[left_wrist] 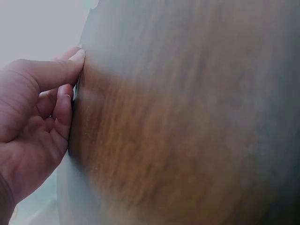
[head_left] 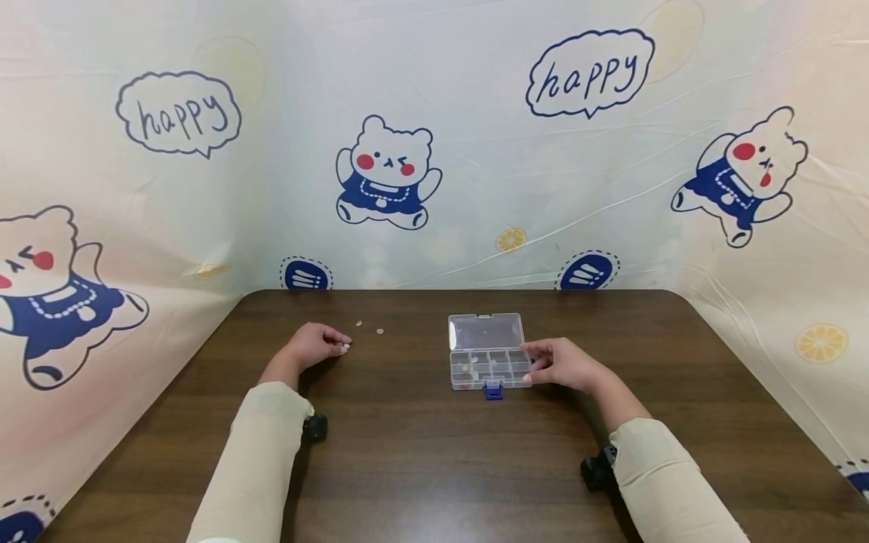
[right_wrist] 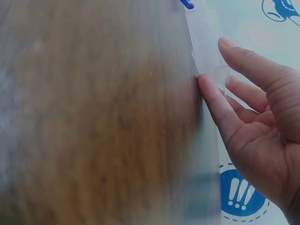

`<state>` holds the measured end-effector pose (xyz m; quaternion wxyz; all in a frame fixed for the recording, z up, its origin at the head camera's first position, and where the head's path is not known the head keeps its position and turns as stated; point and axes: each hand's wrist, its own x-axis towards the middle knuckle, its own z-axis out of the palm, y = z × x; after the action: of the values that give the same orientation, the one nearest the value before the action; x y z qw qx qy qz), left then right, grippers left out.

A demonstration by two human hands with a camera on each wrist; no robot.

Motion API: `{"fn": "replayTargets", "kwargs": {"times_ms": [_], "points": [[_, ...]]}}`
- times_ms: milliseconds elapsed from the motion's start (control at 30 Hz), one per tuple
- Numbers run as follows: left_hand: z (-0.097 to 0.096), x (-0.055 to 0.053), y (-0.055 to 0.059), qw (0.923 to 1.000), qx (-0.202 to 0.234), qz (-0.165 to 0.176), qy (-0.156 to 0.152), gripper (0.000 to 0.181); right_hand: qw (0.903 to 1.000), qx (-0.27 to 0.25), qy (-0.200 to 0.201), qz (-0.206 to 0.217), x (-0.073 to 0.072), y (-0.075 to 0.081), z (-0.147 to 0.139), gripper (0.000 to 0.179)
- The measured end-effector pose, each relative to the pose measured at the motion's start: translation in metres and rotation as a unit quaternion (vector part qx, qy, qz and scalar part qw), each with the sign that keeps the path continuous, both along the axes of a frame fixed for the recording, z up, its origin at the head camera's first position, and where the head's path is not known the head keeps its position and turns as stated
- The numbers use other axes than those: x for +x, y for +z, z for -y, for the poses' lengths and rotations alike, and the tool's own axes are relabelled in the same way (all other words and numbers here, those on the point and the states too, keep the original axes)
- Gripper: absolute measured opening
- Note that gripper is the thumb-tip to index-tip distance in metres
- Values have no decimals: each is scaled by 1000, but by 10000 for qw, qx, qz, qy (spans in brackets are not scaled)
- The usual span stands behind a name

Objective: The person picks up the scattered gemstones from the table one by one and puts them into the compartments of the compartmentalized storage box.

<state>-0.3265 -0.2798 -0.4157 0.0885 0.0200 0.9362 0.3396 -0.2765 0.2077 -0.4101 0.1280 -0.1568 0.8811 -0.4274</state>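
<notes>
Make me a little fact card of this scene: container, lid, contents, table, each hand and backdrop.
Container: clear compartment box, blue latch on its near edge
Lid: open, toward the far side
Contents: a few small pieces, mostly toward the left
Table: brown; two small discs lie left of the box
Left hand: appears to pinch a small pale piece
Right hand: touches the box's right side
Backdrop: printed bears and "happy" bubbles

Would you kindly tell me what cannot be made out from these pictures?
Head view: what the white piece by the left hand is; too small.
Head view: right end of the box, partly covered by the right hand.
Right wrist view: the blue latch, cut off by the top edge.
Left wrist view: detail of the table, blurred.
</notes>
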Motion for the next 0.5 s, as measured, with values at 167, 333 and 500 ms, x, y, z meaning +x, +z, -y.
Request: {"fn": "replayTargets", "kwargs": {"times_ms": [167,333,500], "points": [[0,-1,-3,9999,-45,-82,-46,19,10000,4,-31,41,0,-1,-2,70],[0,-1,-4,9999,19,-125,-20,20,10000,-13,-3,57,0,0,-1,69],[-2,1,-4,9997,178,-145,57,21,10000,-13,5,45,-1,-1,-1,70]]}}
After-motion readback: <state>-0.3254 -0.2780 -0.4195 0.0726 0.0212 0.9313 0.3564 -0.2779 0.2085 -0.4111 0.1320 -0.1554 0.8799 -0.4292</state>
